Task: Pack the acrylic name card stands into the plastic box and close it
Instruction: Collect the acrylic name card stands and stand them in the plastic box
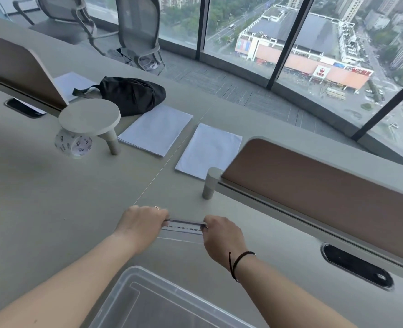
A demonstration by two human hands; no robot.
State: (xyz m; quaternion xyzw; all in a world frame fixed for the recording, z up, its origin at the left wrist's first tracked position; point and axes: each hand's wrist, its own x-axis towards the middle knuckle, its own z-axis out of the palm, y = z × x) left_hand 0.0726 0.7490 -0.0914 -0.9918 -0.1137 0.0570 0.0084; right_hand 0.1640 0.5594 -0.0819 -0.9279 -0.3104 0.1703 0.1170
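- acrylic name card stand: clear, held just above or on the desk, can't tell which. It sits between both hands, just beyond the plastic box.
- Long axis runs left-right across the view and dips a little toward the right. The dark top edge with small print faces away from the person, and the clear lower panel slopes back toward them.
- left hand: fingers curled over the stand's left end, gripping it. There is a ring on one finger.
- right hand: fingers pinch the right end, thumb side hidden. There is a black cord bracelet on the wrist.
- Risk: the acrylic is smooth and held only at the ends, so it could slip or twist out on the way to the box, likely if one hand lets go early.
- Risk: the stand is near invisible against the desk, so its edge could clip the box rim on the way in and knock or scratch it.
- Risk: laid crosswise it could waste room for other stands or stop the lid from closing. No lid is in view.
- plastic box: translucent, open, looks empty, at the near edge of the desk below the hands. Only part of it is in frame.
- Further out: two white paper sheets, a tape roll under a small round stand, a black bag, and brown desk dividers.
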